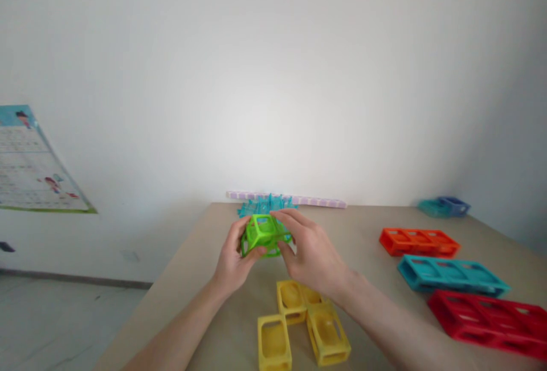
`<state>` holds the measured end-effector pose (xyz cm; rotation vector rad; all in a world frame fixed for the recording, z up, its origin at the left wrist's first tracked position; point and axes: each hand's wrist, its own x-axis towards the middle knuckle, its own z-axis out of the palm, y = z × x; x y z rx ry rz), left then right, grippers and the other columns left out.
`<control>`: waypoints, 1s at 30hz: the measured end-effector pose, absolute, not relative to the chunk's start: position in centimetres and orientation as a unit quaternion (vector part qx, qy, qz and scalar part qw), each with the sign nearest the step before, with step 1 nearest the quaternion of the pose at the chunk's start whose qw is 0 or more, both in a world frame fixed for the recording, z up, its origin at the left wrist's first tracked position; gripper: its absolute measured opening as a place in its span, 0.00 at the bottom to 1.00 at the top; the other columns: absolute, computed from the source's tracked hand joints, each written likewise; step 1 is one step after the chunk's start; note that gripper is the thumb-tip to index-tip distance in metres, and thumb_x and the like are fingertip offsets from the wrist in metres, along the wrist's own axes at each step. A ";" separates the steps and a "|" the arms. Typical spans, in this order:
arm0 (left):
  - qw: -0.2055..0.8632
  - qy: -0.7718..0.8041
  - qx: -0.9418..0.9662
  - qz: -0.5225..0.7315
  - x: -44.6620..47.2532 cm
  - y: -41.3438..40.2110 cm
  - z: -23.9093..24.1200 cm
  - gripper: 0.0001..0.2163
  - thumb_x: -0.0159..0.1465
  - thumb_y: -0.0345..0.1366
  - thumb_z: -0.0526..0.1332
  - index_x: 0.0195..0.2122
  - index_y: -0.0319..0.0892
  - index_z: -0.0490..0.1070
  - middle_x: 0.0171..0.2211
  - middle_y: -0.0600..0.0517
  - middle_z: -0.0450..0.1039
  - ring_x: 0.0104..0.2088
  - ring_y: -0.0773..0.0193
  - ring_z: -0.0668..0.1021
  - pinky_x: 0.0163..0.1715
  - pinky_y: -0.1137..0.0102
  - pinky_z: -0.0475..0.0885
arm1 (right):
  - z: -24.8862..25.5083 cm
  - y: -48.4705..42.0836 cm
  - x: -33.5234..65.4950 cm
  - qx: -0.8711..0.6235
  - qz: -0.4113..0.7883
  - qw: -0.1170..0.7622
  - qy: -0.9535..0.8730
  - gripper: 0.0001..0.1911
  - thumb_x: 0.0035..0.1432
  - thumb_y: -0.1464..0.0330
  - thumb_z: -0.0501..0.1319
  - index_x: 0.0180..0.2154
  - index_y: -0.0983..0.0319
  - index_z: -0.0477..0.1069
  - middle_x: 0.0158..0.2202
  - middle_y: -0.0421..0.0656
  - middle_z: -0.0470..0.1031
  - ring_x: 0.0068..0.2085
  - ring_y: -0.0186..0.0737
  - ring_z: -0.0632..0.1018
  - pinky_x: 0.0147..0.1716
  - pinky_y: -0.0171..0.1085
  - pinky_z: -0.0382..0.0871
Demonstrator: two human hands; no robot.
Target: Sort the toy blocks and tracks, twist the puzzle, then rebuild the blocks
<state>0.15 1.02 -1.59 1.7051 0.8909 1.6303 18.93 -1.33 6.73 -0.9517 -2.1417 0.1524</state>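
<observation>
Above the middle of the table, both hands hold a bright green hollow frame block (261, 234). My left hand (233, 257) grips its left side, with the thumb along the lower front edge. My right hand (310, 248) has its fingers closed on the right side, where a thin green piece lies under the fingertips; whether it is a separate part I cannot tell. Below the hands, several yellow frame blocks (273, 339) sit joined on the table, partly covered by my right wrist.
On the right lie an orange three-window frame (419, 243), a teal one (453, 275) and a red one (491, 322). Clear blue pieces (265, 206) and a lilac strip (320, 201) lie along the wall. Blue containers (453, 206) stand in the far right corner.
</observation>
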 end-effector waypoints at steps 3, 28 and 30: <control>0.320 0.321 0.656 0.603 0.0 1.0 -2.0 0.28 0.54 0.40 0.69 0.53 0.44 0.61 0.51 0.44 0.68 0.51 0.53 0.71 0.49 0.63 0.67 | 6.7 -1.5 18.5 -0.357 0.093 0.382 -0.847 0.26 0.54 0.78 0.58 0.56 0.61 0.63 0.54 0.49 0.69 0.51 0.45 0.73 0.50 0.43 0.68; 0.270 0.349 0.729 0.524 0.4 0.2 -1.4 0.23 0.62 0.34 0.58 0.59 0.45 0.55 0.48 0.44 0.69 0.50 0.55 0.71 0.50 0.59 0.64 | 7.3 6.2 45.3 -0.657 0.017 0.273 -0.703 0.18 0.53 0.79 0.51 0.42 0.70 0.73 0.25 0.46 0.74 0.10 0.25 0.65 0.12 0.30 0.48; 0.273 0.349 0.731 0.518 0.3 0.2 -1.4 0.23 0.62 0.34 0.58 0.58 0.45 0.56 0.48 0.44 0.69 0.50 0.55 0.71 0.50 0.59 0.64 | 6.8 6.1 45.5 -0.651 0.005 0.283 -0.704 0.19 0.52 0.81 0.50 0.41 0.67 0.75 0.23 0.44 0.74 0.10 0.26 0.65 0.13 0.30 0.48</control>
